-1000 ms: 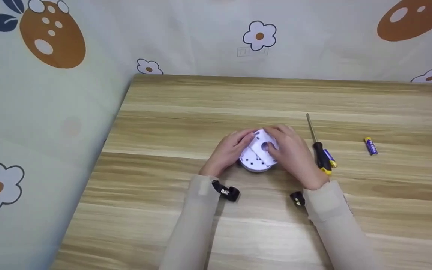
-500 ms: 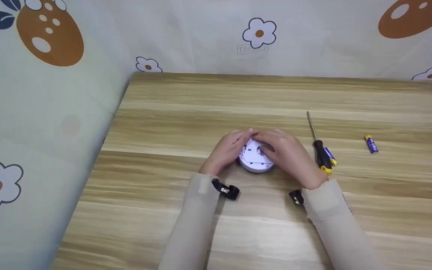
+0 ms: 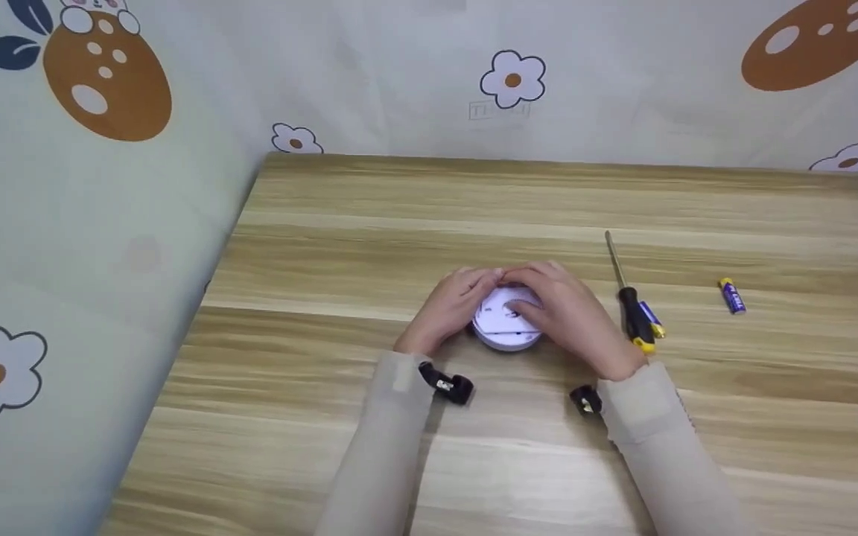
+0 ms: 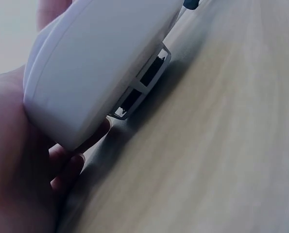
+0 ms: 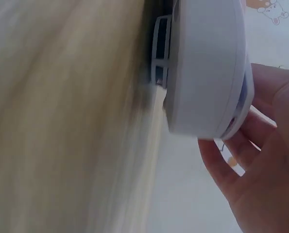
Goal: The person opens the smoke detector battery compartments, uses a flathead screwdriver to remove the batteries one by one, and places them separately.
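A round white smoke alarm lies at the middle of the table with its flat mounting plate facing up. My left hand holds the left side of the alarm, thumb along the upper rim. From the right, my right hand grips the plate, its thumb near the central hole and its fingers over the far edge. Both hands meet at the far rim. In the left wrist view, the alarm body shows a slotted vent underneath, close to the wood. The right wrist view shows the plate against the body.
Right of the hands lies a screwdriver with a black and yellow handle. A blue and yellow battery lies partly behind that handle. Another battery lies farther right. Patterned cloth rises behind the wooden table.
The plate has turned counterclockwise on the alarm, its straight edge passing from diagonal to nearly level. My right hand has shifted left with it; my left hand keeps its hold.
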`<state>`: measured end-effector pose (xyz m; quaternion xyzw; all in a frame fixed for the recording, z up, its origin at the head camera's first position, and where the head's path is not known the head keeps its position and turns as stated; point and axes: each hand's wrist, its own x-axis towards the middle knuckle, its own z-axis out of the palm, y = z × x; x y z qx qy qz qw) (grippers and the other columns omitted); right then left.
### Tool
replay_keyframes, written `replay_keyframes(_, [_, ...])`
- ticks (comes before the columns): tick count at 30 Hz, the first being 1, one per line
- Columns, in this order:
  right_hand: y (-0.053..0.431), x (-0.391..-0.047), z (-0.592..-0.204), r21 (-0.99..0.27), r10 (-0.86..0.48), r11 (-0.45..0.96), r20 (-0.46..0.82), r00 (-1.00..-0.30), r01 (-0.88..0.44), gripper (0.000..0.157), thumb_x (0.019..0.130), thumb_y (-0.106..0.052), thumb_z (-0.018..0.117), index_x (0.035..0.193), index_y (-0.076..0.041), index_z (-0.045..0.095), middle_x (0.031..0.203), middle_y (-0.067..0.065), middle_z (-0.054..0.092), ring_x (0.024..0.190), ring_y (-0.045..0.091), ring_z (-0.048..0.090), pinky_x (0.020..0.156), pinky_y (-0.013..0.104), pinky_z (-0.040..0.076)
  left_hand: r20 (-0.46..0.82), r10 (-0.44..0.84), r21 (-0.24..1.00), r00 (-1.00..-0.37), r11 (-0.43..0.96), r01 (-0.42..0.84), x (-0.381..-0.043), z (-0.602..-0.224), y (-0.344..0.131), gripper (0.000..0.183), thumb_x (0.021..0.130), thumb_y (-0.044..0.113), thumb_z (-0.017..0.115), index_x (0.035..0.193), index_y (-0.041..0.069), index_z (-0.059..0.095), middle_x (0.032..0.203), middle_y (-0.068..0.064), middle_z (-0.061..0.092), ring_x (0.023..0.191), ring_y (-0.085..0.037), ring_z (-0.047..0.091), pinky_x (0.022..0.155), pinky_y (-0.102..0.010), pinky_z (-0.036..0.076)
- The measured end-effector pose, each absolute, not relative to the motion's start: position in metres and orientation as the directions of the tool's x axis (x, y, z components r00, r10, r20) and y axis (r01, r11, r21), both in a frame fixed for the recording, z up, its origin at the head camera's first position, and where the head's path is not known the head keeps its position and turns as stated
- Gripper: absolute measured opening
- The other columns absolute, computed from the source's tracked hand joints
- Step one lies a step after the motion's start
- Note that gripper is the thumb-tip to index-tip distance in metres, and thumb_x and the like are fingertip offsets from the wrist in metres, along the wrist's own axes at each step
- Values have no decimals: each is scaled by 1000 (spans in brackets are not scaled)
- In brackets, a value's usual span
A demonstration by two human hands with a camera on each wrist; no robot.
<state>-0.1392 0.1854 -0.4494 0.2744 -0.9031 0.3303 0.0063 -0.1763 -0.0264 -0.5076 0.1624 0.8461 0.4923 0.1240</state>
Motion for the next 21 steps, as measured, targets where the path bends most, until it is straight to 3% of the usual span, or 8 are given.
replay_keyframes(7, [193,-140,-441,-632,-547,634,41,-836,-446,64,92,-16,91,147,6,66,143,22,62,135,41,52,116,60,45,-51,393,873,-918,463,150,-175,-502,-26,46,119,40,47,149,14,71,144,-12,72,135,-30,62,120,-50,43])
replay_keyframes(12, [193,-138,-441,-616,-579,630,33,-815,-473,62,91,-16,92,145,5,69,137,23,61,130,42,49,111,61,41,-28,401,875,-916,452,171,-176,-506,-25,45,119,40,47,148,18,72,145,-9,72,135,-29,62,119,-50,44])
replay_keyframes(18, [194,-139,-442,-631,-579,629,10,-815,-454,71,92,-12,91,152,9,59,148,26,56,138,44,46,118,62,40,-40,399,883,-916,444,154,-178,-510,-26,46,119,40,47,149,16,71,148,-10,70,138,-31,61,121,-52,41])
replay_keyframes(21, [196,-139,-444,-634,-554,645,-2,-832,-427,73,89,-14,93,151,7,62,148,25,55,136,43,44,115,61,41,-12,408,882,-913,435,182,-178,-512,-26,45,119,39,47,149,16,72,147,-9,71,136,-30,62,120,-51,43])
